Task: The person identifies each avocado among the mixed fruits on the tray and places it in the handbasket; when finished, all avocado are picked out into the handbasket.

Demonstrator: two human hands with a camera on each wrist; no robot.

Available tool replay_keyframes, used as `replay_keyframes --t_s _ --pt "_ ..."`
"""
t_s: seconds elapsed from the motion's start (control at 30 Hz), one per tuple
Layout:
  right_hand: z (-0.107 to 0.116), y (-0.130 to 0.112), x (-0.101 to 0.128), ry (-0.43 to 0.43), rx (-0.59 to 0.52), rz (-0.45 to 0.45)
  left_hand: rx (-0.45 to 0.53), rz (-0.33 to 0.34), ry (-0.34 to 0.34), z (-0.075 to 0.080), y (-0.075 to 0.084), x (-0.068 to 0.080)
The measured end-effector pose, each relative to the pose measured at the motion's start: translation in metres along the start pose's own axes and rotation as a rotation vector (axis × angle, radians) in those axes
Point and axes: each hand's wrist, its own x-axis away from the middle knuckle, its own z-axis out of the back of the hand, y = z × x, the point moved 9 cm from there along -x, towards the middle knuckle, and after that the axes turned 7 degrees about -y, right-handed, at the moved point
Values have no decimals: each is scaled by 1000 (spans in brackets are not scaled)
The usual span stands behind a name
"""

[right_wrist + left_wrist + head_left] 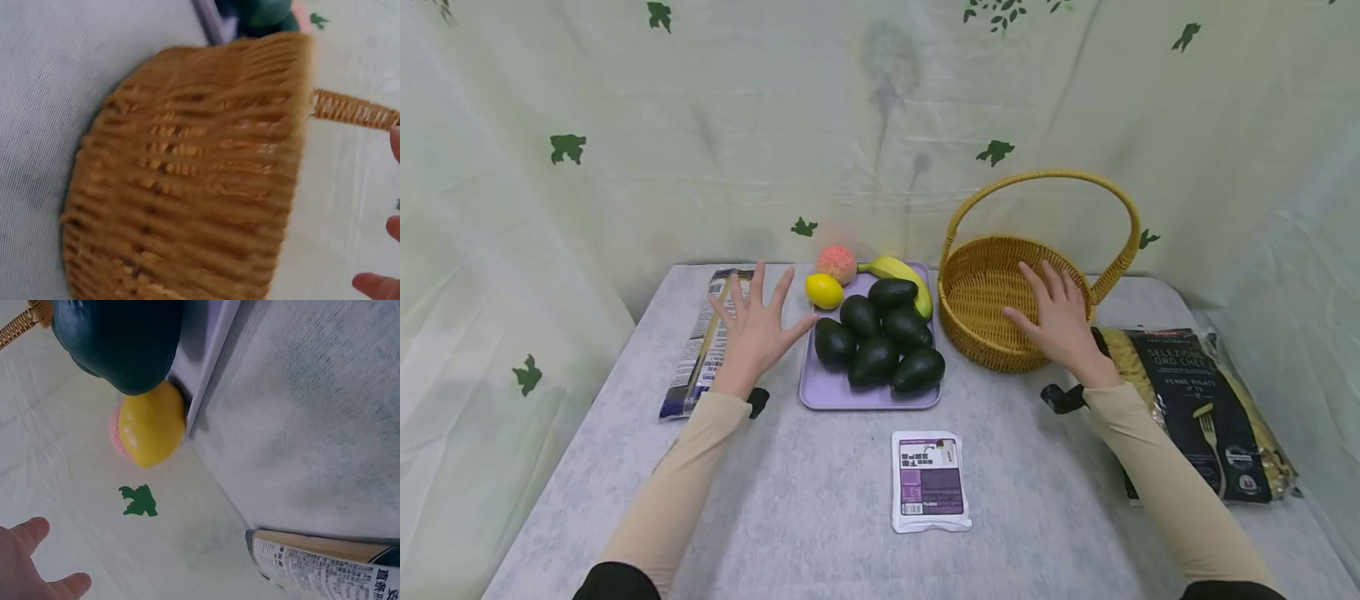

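Your left hand (pixel 755 329) hovers spread beside the tray (pixel 820 392), grasping nothing; your right hand (pixel 1060 321), fingers straight, is over the basket (pixel 977 333) rim. All 6 avocados (pixel 876 360) sit on the tray; nothing shows inside the basket, so I judge nothing moved yet.

Count of items on my table, head view.

I count six dark green avocados (pixel 880 337) on one lilac rectangular plastic tray (pixel 820 390), with one yellow lemon (pixel 824 291), one pink-orange round peach (pixel 837 263) and one yellow curved banana (pixel 898 272). One woven yellow wicker basket with a hoop handle (pixel 977 279). Packets: one black bag of penne pasta (pixel 1195 400), one long clear packet of spaghetti (pixel 703 346), one small white-and-purple flat pouch (pixel 929 480). Two hands in view, left (pixel 756 329) and right (pixel 1060 321).
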Motion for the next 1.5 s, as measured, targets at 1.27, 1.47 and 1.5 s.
replay_keyframes --t_s 1.27,1.47,1.5 --pt "-88 -128 0 -721 -886 502 705 -157 -451 -103 3 49" --pt "-95 -135 -4 -734 -774 531 683 -178 -443 -104 5 48" --pt "-97 -137 -4 -742 -761 541 682 -179 -441 -104 5 48"
